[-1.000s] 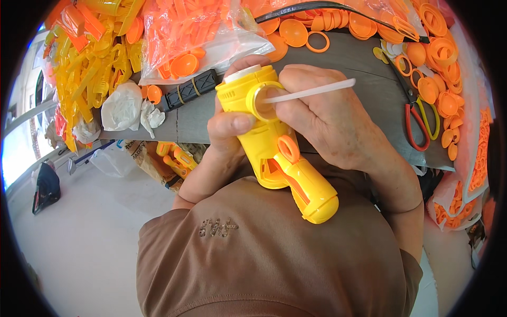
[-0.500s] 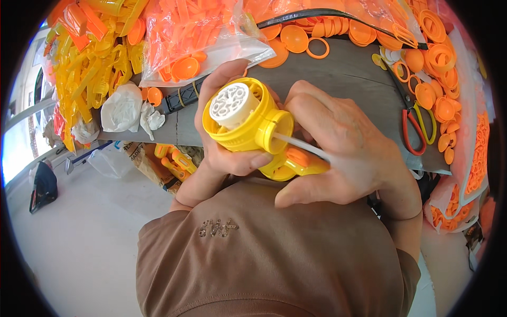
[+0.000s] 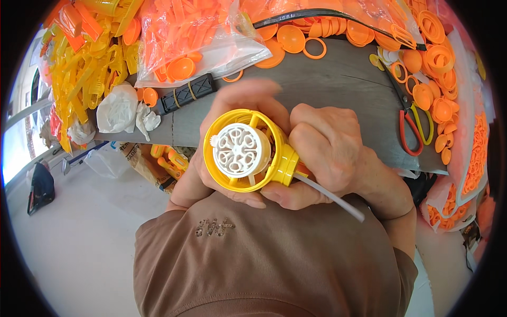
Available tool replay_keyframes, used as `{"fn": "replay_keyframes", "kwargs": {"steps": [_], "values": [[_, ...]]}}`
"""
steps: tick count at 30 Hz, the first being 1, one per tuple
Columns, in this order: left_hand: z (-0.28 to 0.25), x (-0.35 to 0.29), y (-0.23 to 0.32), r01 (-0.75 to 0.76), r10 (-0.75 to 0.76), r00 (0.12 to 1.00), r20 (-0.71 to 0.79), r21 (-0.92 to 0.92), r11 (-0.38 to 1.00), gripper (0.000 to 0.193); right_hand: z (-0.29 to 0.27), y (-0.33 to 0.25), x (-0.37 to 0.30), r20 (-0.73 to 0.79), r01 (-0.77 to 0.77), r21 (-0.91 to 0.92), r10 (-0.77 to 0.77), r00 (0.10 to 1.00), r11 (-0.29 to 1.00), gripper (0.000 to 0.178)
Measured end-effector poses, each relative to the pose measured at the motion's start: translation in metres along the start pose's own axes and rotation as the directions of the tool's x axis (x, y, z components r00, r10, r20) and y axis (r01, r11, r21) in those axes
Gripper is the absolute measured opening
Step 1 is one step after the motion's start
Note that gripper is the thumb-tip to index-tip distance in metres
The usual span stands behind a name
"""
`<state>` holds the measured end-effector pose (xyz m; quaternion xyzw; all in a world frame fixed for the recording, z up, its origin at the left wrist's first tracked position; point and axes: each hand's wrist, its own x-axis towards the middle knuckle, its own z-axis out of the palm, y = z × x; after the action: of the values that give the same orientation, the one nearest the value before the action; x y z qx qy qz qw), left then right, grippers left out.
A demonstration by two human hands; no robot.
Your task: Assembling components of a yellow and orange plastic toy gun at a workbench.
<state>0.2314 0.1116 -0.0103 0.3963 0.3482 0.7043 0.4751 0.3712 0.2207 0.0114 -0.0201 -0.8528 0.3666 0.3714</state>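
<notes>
Near the torso (image 3: 274, 264), the left hand (image 3: 237, 100) and right hand (image 3: 325, 148) are clamping the yellow bubble-toy housing (image 3: 277, 165), the translucent tube (image 3: 335, 199) projecting rightward. Tube seating is apparently proceeding, next probably requiring steady support.

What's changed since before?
The round yellow plastic housing has tipped, its white patterned disc now facing the camera. The thin whitish tube swung from up-right to down-right. The right hand opened, then closed around the yellow side collar. The left hand kept hold; the red-and-yellow-handled scissors stayed.
</notes>
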Motion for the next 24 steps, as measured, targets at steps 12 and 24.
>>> {"fn": "replay_keyframes", "kwargs": {"steps": [12,24], "values": [[-0.013,0.005,0.002,0.297,-0.351,0.918,-0.186,-0.268,0.917,0.084,-0.010,0.024,0.001,0.258,-0.310,0.374,0.222,0.940,0.874,0.054],[-0.037,0.013,0.006,0.051,-0.003,0.989,0.151,-0.321,0.946,0.084,-0.038,0.017,-0.027,0.369,-0.442,0.347,0.313,0.875,0.827,0.062]]}}
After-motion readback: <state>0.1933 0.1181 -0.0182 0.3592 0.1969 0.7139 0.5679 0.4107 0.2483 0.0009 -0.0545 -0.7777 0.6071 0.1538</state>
